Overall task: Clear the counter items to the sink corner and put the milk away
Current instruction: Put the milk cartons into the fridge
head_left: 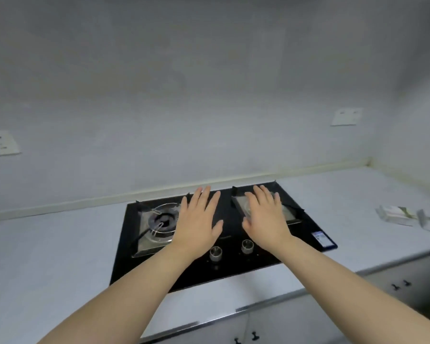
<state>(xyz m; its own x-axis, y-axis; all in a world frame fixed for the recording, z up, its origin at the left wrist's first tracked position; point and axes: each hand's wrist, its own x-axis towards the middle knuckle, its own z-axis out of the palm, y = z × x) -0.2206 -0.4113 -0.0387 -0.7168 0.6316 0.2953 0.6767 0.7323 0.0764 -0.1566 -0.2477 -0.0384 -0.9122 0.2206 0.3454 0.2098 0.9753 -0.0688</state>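
**Empty hands, distant packets**

Left hand [196, 219] and right hand [263, 217] hover flat over the hob [230, 212], each grip wide, holding nothing. The packets [397, 216], possibly the milk, lie well apart at the right end of the table [345, 194]. A blind sideways reach could knock them off.

We are in a home kitchen. A pale, stone-look counter [47, 244] runs from left to right along a plain light wall [184, 95] and turns a corner at the far right. Set into it is a black glass gas hob [230, 212] with two burners. The left burner [163, 220] shows its metal ring and pan support, and two round metal knobs [215, 252] sit by the hob's near edge. Two white wall sockets [346, 117] are fixed above the counter, one at the far left and one to the right. Below the counter's near edge we see pale cabinet doors [296, 324] with small dark handles [400, 285]. A few flat packets [397, 215] lie on the counter at the right.
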